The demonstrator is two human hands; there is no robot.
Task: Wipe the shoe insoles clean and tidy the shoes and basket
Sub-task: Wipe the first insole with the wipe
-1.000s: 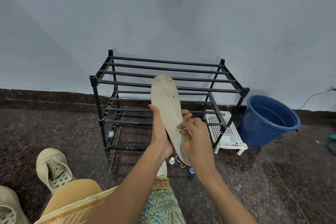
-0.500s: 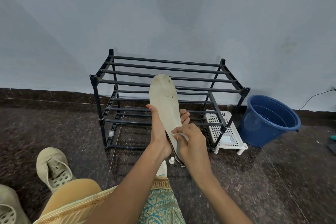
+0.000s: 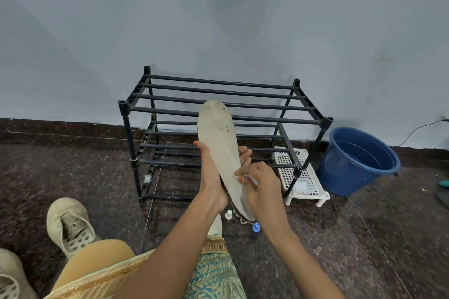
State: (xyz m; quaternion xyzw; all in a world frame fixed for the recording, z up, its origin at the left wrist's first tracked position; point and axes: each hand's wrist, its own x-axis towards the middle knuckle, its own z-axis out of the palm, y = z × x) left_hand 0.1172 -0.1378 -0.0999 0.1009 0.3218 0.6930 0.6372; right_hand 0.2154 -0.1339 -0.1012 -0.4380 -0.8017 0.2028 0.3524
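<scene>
Insole held between both hands, above the floor in front of the rack.

Nearest, at the left, a beige shoe lay on the dark floor, with a second shoe at the frame's corner. Farther in, the left hand gripped the insole from behind, thumb on its left edge and fingers curled round its right. The insole's long axis ran near to far, heel low toward the person, toe up and tilted slightly left. The right hand pinched a small pale wad against the insole's lower half. Beyond stood the black rack, a white basket at its right foot, and a blue bucket far right by the wall.
</scene>
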